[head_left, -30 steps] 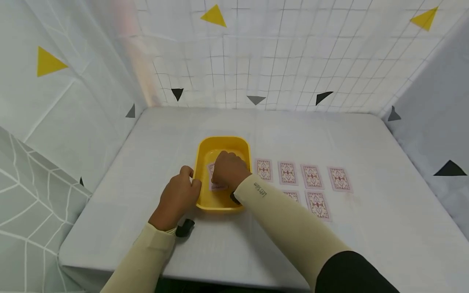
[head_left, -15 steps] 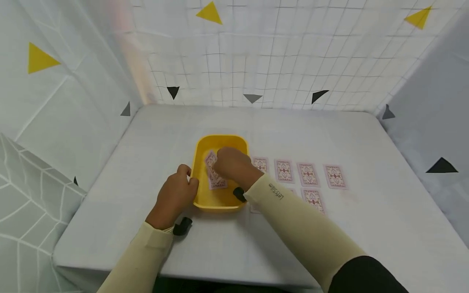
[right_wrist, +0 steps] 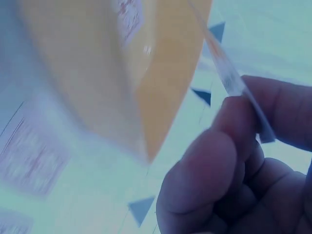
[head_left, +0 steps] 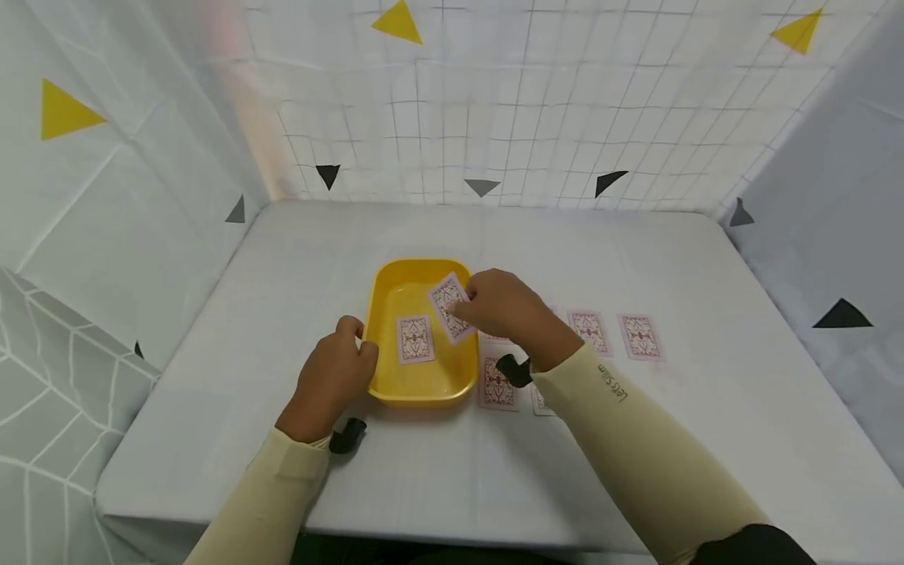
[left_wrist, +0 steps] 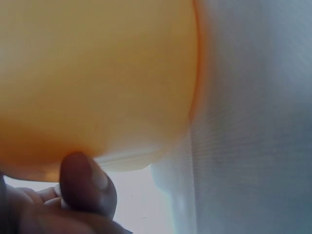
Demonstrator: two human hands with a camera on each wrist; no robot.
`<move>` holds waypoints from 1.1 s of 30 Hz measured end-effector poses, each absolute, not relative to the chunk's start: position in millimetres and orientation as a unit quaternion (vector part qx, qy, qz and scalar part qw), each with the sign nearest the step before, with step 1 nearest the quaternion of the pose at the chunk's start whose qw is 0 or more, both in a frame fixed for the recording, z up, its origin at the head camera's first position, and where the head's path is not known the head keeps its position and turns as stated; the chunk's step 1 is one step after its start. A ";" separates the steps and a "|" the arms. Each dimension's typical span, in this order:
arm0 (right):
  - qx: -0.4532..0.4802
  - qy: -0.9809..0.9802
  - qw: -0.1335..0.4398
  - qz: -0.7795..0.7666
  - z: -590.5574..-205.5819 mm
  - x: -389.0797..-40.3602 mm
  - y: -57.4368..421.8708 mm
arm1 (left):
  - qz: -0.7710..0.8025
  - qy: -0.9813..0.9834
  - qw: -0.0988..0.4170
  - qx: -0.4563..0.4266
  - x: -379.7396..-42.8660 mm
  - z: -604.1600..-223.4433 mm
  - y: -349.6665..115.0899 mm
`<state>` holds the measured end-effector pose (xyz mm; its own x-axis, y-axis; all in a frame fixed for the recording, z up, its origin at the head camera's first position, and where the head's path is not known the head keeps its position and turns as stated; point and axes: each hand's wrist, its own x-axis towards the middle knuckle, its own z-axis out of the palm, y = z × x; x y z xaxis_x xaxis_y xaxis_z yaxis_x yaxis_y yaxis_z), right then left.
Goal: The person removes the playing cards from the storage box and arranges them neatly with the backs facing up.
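A yellow plastic tray point(head_left: 424, 398) stands on the white table. My left hand point(head_left: 332, 380) grips its left rim; in the left wrist view the thumb point(left_wrist: 83, 187) lies against the tray wall point(left_wrist: 97, 78). One playing card point(head_left: 415, 339), patterned red back up, lies on the tray floor. Another playing card point(head_left: 449, 304) is pinched between thumb and fingers of my right hand point(head_left: 519, 314), tilted over the tray's right side. The right wrist view shows this card point(right_wrist: 231, 73) nearly edge-on; its face is mostly hidden.
Right of the tray, several more cards lie back up in two rows, among them a far-right card point(head_left: 640, 337) and a near-row card point(head_left: 498, 383). My right arm covers some of them. White sheets with yellow and dark triangles hang round the table point(head_left: 424, 479).
My right hand has moved up and to the right from the tray floor, lifting one card away. The other card now shows fully in the tray. My left hand stays at the rim.
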<state>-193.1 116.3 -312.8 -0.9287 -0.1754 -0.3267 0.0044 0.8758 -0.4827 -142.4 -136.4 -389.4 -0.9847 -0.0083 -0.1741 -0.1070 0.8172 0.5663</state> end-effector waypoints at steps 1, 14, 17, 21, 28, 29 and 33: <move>-0.041 0.950 0.182 -0.249 -314.0 -191.2 124.7 | 0.300 0.950 0.081 -0.031 -142.2 -389.4 -136.4; 0.040 0.934 0.208 -0.287 -331.9 -147.9 245.7 | 0.291 0.951 0.096 -0.036 -142.5 -386.3 -135.7; 0.062 0.933 0.217 -0.281 -338.7 -138.3 270.9 | 0.291 0.951 0.100 -0.039 -141.7 -386.2 -135.9; 0.086 0.930 0.222 -0.280 -348.4 -124.2 303.1 | 0.294 0.950 0.100 -0.037 -140.9 -386.7 -136.5; 0.111 0.925 0.237 -0.276 -363.8 -101.1 346.1 | 0.296 0.950 0.093 -0.028 -142.2 -388.7 -137.3; 0.113 0.925 0.238 -0.275 -366.3 -99.0 349.9 | 0.295 0.950 0.093 -0.029 -142.4 -388.6 -137.2; 0.124 0.921 0.242 -0.278 -375.2 -93.9 361.2 | 0.294 0.950 0.097 -0.033 -142.9 -389.0 -136.5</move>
<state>-93.9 361.2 -375.2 -0.8524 0.0930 -0.5146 0.3622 0.8149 -0.4526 -142.9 -136.5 -389.0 -0.9791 -0.0055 -0.2031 -0.1192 0.8251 0.5523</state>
